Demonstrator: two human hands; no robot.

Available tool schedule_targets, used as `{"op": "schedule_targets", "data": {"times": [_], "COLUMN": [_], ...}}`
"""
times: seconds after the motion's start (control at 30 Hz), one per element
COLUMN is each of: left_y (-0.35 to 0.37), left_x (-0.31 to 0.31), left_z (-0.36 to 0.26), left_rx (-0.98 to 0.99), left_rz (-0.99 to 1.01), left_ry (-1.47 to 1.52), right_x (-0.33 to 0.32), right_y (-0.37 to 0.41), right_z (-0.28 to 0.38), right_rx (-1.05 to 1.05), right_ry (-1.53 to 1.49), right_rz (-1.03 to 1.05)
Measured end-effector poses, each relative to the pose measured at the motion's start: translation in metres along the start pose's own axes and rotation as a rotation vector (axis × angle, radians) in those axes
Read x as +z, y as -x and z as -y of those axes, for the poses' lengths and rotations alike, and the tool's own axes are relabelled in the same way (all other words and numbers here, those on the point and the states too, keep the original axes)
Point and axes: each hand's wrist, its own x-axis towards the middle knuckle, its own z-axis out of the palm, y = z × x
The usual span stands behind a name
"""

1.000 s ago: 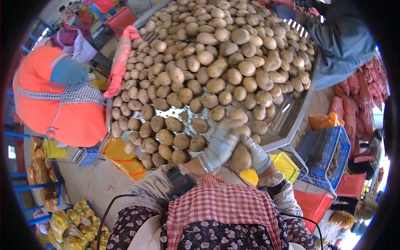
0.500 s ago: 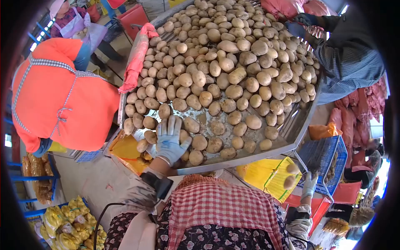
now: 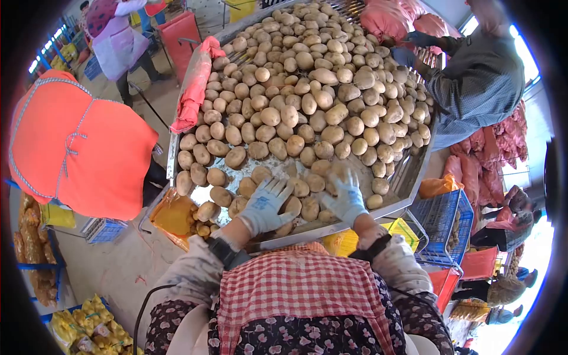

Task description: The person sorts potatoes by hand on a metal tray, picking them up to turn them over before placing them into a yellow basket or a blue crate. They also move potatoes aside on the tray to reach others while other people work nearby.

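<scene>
A heap of brown potatoes (image 3: 331, 112) covers a metal sorting table (image 3: 390, 210) in front of me. My left hand (image 3: 266, 207), in a pale blue and white glove, lies over potatoes by the near edge with its fingers spread. To its right, my right hand (image 3: 346, 200) wears a similar glove and rests on potatoes, fingers stretched apart. Several loose potatoes sit between the two hands. At the table's left corner hangs a yellow bag (image 3: 168, 216) with potatoes in it. Another yellow bag (image 3: 402, 231) is partly hidden behind my right forearm.
A blue crate (image 3: 441, 222) stands right of the table. A person in a dark jacket (image 3: 479, 89) reaches over the far right side. Someone in an orange top (image 3: 83, 148) bends at the left. Pink cloth (image 3: 195, 83) hangs on the left rim; pink sacks (image 3: 387, 21) lie behind.
My right hand has come up from beside the blue crate onto the potatoes. The left hand has moved right and potatoes near it have shifted. The person in orange has moved slightly left.
</scene>
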Motion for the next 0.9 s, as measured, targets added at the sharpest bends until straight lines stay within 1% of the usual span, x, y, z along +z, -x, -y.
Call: {"op": "schedule_targets", "data": {"times": [0.03, 0.07, 0.1, 0.13, 0.17, 0.2, 0.23, 0.27, 0.33, 0.37, 0.4, 0.43, 0.47, 0.5, 0.53, 0.57, 0.6, 0.63, 0.7, 0.73, 0.8, 0.83, 0.87, 0.9], "left_y": [-0.002, -0.001, 0.002, 0.0, -0.006, -0.012, -0.012, -0.008, 0.001, 0.003, -0.002, -0.012, -0.024, -0.04, -0.061, -0.081, -0.095, -0.106, -0.124, -0.121, -0.1, -0.087, -0.073, -0.066], "left_x": [-0.019, -0.028, -0.027, -0.021, -0.017, -0.014, -0.017, -0.017, -0.016, -0.021, -0.028, -0.036, -0.046, -0.054, -0.056, -0.054, -0.049, -0.039, -0.022, -0.019, -0.014, -0.017, -0.025, -0.035], "left_z": [0.008, 0.015, 0.021, 0.031, 0.043, 0.052, 0.048, 0.043, 0.03, 0.025, 0.028, 0.035, 0.041, 0.046, 0.056, 0.068, 0.076, 0.081, 0.09, 0.089, 0.075, 0.068, 0.062, 0.06], "left_rx": [-0.005, -0.007, -0.075, -0.077, -0.201, -0.322, -0.328, -0.329, -0.155, -0.102, -0.108, -0.167, -0.227, -0.348, -0.356, -0.291, -0.22, -0.226, -0.384, -0.387, -0.316, -0.319, -0.27, -0.216], "left_rz": [0.123, 0.253, -0.083, -0.082, -0.279, -0.474, -0.318, -0.326, -0.066, -0.009, -0.009, 0.085, 0.178, 0.091, 0.083, -0.173, -0.419, -0.416, -0.35, -0.346, -0.238, -0.234, -0.175, -0.116], "left_ry": [0.085, 0.174, 0.189, 0.201, -0.043, -0.296, -0.144, -0.143, 0.042, -0.082, -0.079, 0.121, 0.321, 0.367, 0.359, 0.144, -0.074, -0.08, -0.181, -0.182, -0.177, -0.175, -0.172, -0.171], "right_x": [-0.024, -0.022, -0.018, -0.011, -0.006, -0.001, -0.005, -0.013, -0.041, -0.061, -0.072, -0.056, -0.058, -0.06, -0.061, -0.057, -0.049, -0.042, -0.041, -0.042, -0.045, -0.049, -0.049, -0.039], "right_y": [0.004, 0.001, -0.003, -0.007, -0.013, -0.014, -0.012, -0.015, -0.03, -0.04, -0.054, -0.074, -0.094, -0.119, -0.142, -0.162, -0.179, -0.191, -0.196, -0.196, -0.189, -0.183, -0.179, -0.176], "right_z": [0.018, 0.015, 0.005, -0.003, -0.001, 0.001, 0.017, 0.028, 0.039, 0.045, 0.047, 0.028, 0.026, 0.025, 0.024, 0.017, 0.007, 0.001, 0.008, 0.01, 0.01, 0.011, 0.01, 0.004], "right_rx": [-0.007, 0.002, 0.043, 0.076, 0.126, 0.124, 0.14, 0.151, 0.129, 0.108, 0.088, -0.139, -0.147, -0.127, -0.105, -0.114, -0.02, 0.076, 0.092, 0.108, 0.115, 0.084, 0.05, 0.01], "right_ry": [0.136, 0.14, -0.037, -0.211, -0.159, -0.156, -0.094, -0.027, 0.033, -0.156, -0.348, -0.215, -0.219, 0.062, 0.341, 0.334, 0.316, 0.298, 0.258, 0.227, 0.225, 0.189, 0.152, 0.124], "right_rz": [0.18, 0.181, -0.074, -0.331, -0.378, -0.38, -0.167, 0.046, 0.089, 0.14, 0.188, -0.035, -0.03, -0.154, -0.281, -0.283, -0.256, -0.227, -0.192, -0.162, -0.119, -0.106, -0.093, -0.155]}}
